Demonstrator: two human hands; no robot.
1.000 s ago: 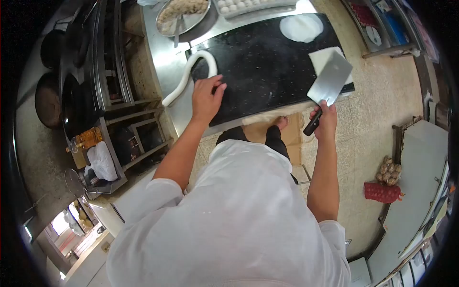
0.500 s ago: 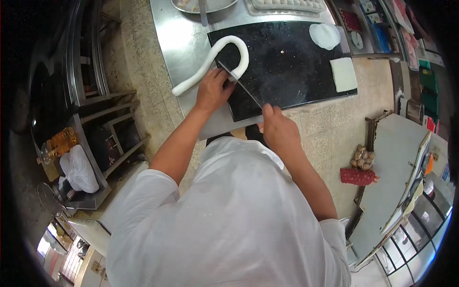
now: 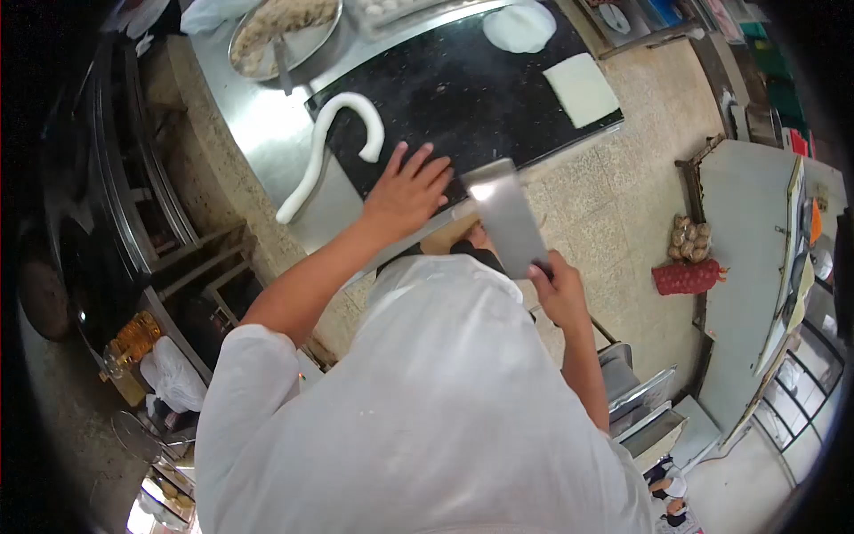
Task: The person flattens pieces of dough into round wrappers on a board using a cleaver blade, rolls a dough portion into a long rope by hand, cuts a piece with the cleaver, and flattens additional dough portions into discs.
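A white dough rope point(image 3: 313, 165) curves like a hook, one end on the black board point(image 3: 427, 107) and the other on the steel table. Close to the rope's short end, my left hand point(image 3: 407, 191) lies palm down near the board's front edge, fingers spread. Whether anything is under that palm is hidden. My right hand point(image 3: 558, 292) grips a cleaver point(image 3: 507, 218) by its handle, off the board to the right. The broad, shiny blade tilts toward the board's front edge, apart from the dough.
At the back left stands a metal bowl point(image 3: 234, 55) of crumbly filling with a utensil point(image 3: 282, 67) in it. A tray point(image 3: 391, 20) of white pieces is beside it. On the board lie a round white item point(image 3: 520, 28) and a square white pad point(image 3: 583, 89).
The cleaver has left the dough rope and swung right, its flat side now showing. My left hand has gone from curled fingers by the rope to spread ones. The whole view has turned.
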